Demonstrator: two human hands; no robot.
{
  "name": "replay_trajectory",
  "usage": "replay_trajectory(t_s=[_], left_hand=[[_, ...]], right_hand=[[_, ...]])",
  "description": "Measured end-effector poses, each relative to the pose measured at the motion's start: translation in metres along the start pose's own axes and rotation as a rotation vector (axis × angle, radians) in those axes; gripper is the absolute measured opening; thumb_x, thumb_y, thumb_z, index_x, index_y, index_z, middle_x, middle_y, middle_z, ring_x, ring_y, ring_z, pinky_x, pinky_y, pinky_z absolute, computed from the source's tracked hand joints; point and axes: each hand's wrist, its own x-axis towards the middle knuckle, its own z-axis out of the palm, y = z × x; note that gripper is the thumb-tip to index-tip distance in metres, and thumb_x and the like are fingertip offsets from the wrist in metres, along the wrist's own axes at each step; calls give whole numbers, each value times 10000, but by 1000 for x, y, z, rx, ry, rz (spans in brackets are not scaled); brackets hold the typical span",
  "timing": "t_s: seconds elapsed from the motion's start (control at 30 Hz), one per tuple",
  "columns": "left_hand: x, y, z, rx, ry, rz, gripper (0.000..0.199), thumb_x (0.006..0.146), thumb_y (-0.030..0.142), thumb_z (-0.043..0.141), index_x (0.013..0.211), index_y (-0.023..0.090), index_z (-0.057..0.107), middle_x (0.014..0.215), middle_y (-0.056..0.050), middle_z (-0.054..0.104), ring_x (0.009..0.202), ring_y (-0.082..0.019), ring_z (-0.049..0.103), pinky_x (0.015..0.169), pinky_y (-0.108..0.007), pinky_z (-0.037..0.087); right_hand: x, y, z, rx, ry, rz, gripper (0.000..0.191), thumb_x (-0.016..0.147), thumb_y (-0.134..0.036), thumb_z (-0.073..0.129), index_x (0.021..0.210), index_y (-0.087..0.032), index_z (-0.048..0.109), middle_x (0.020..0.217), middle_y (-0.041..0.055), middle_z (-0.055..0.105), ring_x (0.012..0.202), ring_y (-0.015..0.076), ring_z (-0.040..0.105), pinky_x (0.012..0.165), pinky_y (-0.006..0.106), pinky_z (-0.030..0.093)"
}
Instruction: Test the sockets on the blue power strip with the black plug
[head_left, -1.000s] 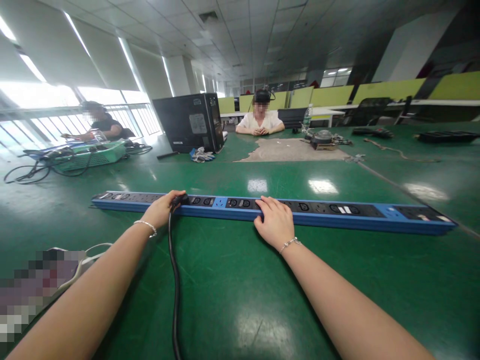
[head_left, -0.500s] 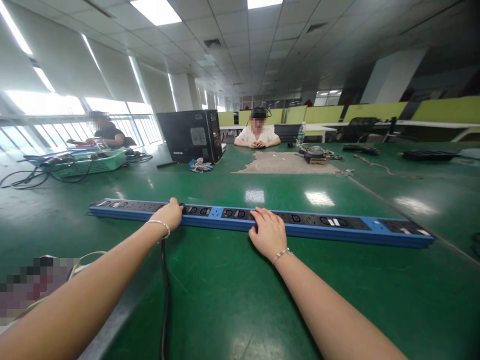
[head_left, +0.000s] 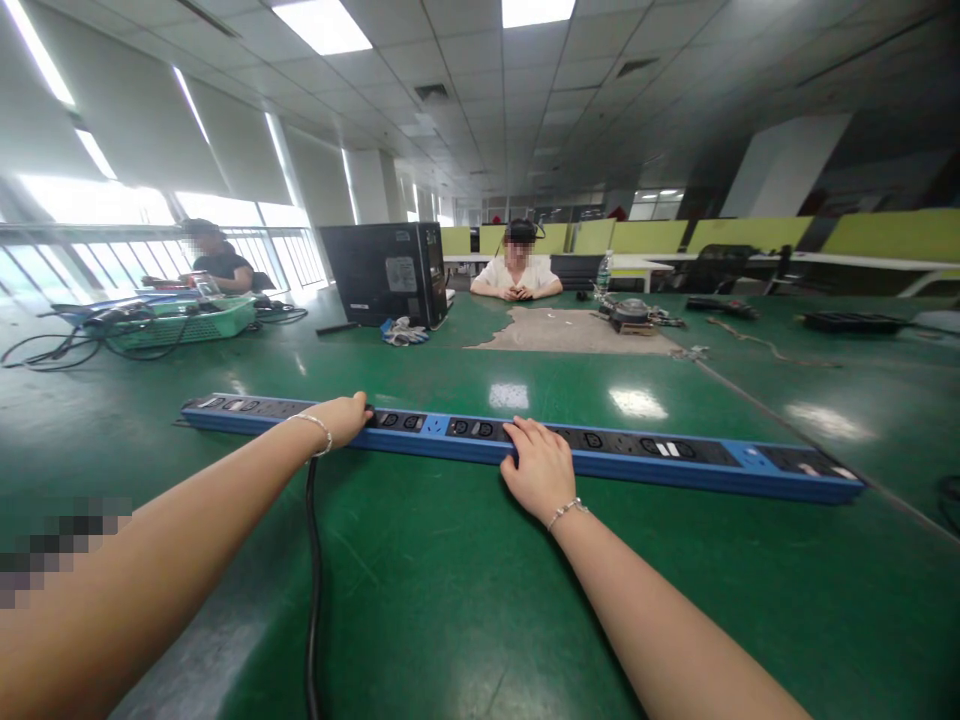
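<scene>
A long blue and black power strip [head_left: 637, 450] lies across the green table. My left hand [head_left: 343, 418] is closed at the strip's left part, its fingers round a small black piece that is mostly hidden, perhaps a plug. A thick black cable [head_left: 313, 580] runs from beneath that wrist toward the table's near edge. Right of the strip's middle, my right hand [head_left: 541, 465] rests on it, the fingers over the top face and the thumb at the near side.
Farther back are a black computer case [head_left: 382, 275], gloves [head_left: 405, 331], a green basket [head_left: 187, 322] with cables and a round metal device [head_left: 630, 312]. One person [head_left: 517, 272] sits opposite, another [head_left: 217, 262] at the far left.
My left wrist and forearm have turned and shifted slightly, and the black cable has swung left. My right hand stays on the strip.
</scene>
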Motion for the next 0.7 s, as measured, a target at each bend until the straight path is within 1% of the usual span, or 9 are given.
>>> replay_trajectory(t_s=[0.2,0.33,0.53,0.7], left_hand=[[-3,-3,1,7,21,34,416,908,361,210,1103,98,467,1008,-213,664,960,-290,628,785,-391,441],[-5,-2,2,-7,39,25,414,902,371,222,1092,101,471,998,-205,667,958,-289,629,789,-387,438],[-11,9,4,-54,91,-84,486,898,392,157,1102,71,460,955,-221,671,950,-302,633,778,-388,443],[-8,20,2,-89,80,-203,452,879,346,200,1106,79,487,976,-241,668,953,-310,637,762,-396,459]], right_hand=[[0,-1,0,-5,-7,13,433,763,-218,473,1184,-213,571,1290,29,545,1203,194,434,996,357,272],[1,-1,0,-8,-13,15,432,766,-219,472,1188,-216,567,1293,35,542,1204,194,434,997,358,274],[1,-2,0,3,-12,18,434,767,-212,469,1190,-217,569,1295,46,540,1206,202,433,998,364,278],[1,-2,0,16,-8,21,434,762,-209,470,1184,-213,574,1291,50,543,1203,207,435,999,371,275]])
